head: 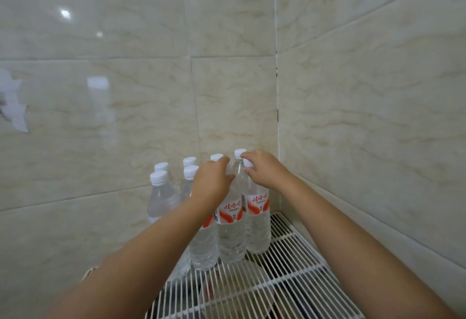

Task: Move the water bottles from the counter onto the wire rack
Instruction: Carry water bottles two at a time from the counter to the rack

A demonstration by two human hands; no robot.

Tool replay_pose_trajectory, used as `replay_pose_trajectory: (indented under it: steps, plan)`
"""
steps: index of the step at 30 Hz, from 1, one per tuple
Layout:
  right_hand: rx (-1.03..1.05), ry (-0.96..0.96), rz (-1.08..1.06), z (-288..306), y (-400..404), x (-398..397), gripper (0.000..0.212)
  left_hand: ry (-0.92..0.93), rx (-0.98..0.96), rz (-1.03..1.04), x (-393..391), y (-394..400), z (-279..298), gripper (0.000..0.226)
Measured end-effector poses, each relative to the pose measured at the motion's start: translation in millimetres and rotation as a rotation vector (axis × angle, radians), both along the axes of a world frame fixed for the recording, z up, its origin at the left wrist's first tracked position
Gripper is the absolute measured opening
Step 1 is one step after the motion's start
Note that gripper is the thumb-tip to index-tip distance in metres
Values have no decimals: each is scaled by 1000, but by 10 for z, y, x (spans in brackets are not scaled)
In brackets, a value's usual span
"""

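Full clear plastic white-capped water bottles (231, 220) on white wire rack (290, 255): heavy, slick, squashy-walled. Left hand (211, 180) and right hand (264, 170) each clasping a neck; best hold there.

glossy beige marble-tile walls (126, 41), corner seam (276, 66)

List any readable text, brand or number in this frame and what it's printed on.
"娃哈哈": white brand script on the red and white label of the middle front bottle.
Same script on the right front bottle, partly turned away.
Small print under both brand marks: too small to read.
Paper scrap on the wall: nothing legible.
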State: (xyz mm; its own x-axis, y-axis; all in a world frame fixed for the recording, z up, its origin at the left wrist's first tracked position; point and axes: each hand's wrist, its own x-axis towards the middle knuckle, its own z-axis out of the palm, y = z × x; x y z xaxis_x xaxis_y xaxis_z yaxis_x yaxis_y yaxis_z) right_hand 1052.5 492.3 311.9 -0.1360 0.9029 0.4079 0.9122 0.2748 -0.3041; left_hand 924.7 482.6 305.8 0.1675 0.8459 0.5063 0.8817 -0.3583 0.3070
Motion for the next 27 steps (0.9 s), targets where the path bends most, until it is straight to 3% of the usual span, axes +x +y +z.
replay_pose_trajectory:
  steps: [5,8,12,15,18,27]
  plan:
    - [51,69,-34,-112,-59,-60,47,138,75,24,-35,-91,-31,35]
    - [45,57,-76,-104,-163,-83,53,234,294,1,-140,-180,8,26]
    - [231,44,-139,-22,-316,-204,49,406,374,110,-445,-298,18,34]
    - [352,94,-38,44,-451,-508,44,409,322,195,-778,-486,4,21]
    - [450,124,175,10,-595,-1039,38,302,204,269,-1135,-779,-73,32]
    - [250,92,728,-399,-1429,-2969,44,226,-145,844,-2770,-2375,-536,49]
